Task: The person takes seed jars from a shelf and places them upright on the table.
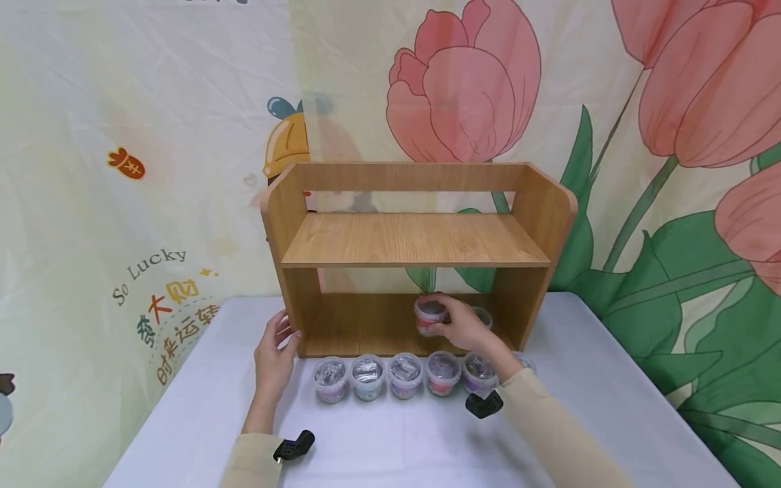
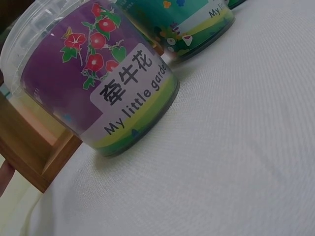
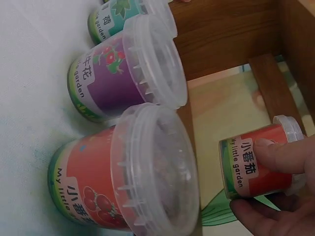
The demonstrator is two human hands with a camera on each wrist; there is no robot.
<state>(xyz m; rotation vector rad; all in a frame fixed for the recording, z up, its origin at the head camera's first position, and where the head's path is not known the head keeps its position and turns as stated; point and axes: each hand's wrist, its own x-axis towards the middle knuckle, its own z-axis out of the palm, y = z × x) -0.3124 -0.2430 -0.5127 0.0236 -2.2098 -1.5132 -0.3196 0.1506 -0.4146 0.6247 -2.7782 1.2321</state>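
My right hand (image 1: 460, 324) grips a small plastic tub (image 1: 430, 316) with a red label showing tomatoes and a clear lid. It holds the tub inside the lower compartment of the wooden shelf (image 1: 415, 240), thumb on the label in the right wrist view. Another tub (image 1: 483, 316) stands behind that hand, partly hidden. My left hand (image 1: 274, 356) rests at the shelf's left side panel, its fingertips touching the outer side near the front edge. In the left wrist view a purple-labelled tub (image 2: 93, 73) is close by and only a fingertip shows.
A row of lidded tubs stands before the shelf, among them a purple one (image 1: 331, 381), a teal one (image 1: 367, 378) and a red one (image 1: 443, 374). My right forearm crosses the row's right end. White cloth (image 1: 378, 447) covers the table; a printed curtain (image 1: 183, 102) hangs behind.
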